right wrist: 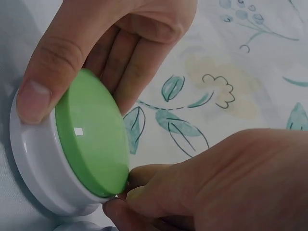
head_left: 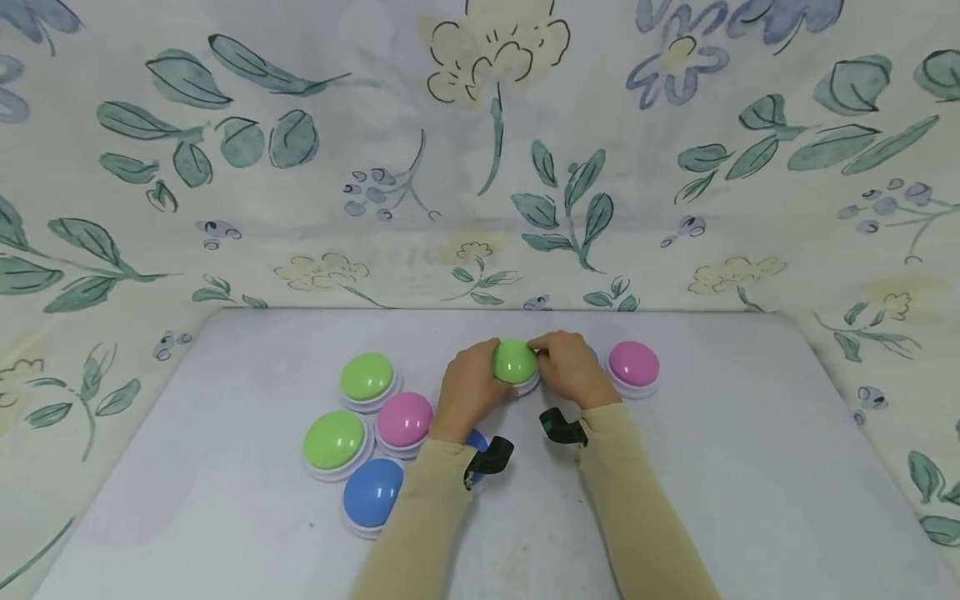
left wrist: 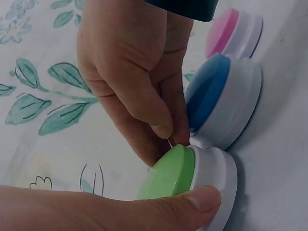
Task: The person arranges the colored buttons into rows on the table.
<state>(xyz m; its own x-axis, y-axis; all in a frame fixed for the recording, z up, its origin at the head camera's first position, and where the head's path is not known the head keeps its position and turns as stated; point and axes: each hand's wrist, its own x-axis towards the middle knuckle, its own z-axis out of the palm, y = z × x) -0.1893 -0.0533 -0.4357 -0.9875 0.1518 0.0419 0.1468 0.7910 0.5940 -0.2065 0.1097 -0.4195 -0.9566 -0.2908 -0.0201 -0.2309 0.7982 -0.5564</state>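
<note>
A push button with a green dome (head_left: 515, 361) and a white base stands at the back middle of the table. My left hand (head_left: 472, 383) grips it from the left, with the thumb (left wrist: 204, 198) on the white base. From the other side my right hand (head_left: 573, 367) curls its fingers and pinches at the button's rim. A thin pale sliver shows by the right thumb (left wrist: 162, 131) in the left wrist view. A blue push button (left wrist: 209, 91) sits close beside the green one, mostly hidden by my right hand in the head view.
Right of my hands is a pink push button (head_left: 633, 364). On the left stand two green buttons (head_left: 367, 377), a pink one (head_left: 405, 419) and a blue one (head_left: 373, 493). My left wrist partly covers another blue button (head_left: 477, 442). Behind the white table (head_left: 247, 367) hangs a flowered cloth (head_left: 480, 233).
</note>
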